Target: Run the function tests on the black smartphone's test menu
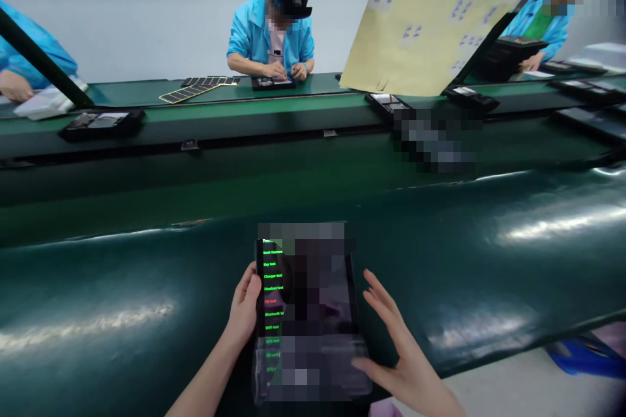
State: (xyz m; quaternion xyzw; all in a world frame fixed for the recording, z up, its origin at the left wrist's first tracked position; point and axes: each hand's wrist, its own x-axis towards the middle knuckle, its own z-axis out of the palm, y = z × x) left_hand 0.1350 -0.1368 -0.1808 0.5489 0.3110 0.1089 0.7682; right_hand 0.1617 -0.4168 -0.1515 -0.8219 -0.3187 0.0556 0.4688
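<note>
Much of the tablet (308, 313) is hiding under pixelation.
The left hand (246, 303) is partly hiding behind it; the far yellow sheet (420, 45) is running past the top edge, its marks (460, 10) looking blurred.

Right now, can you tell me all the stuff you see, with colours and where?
Tablet: 1, black with green and red words, front middle
Green table: 1, green, all across
People: 3, blue jackets, far side
Black devices: several, black, far side; one patch too blurred
Striped sheets: at least 2, black with pale lines, left of middle person
Yellow sheet: 1, yellow with bluish marks, upper right
Wall: 1, whitish, back
Slanted bars: 2, dark, far left and right
Blue thing: 1, blue, low right, can't tell what
Left hand: 1, bare, holding tablet's left edge
Right hand: 1, bare, open by tablet's right edge
</note>
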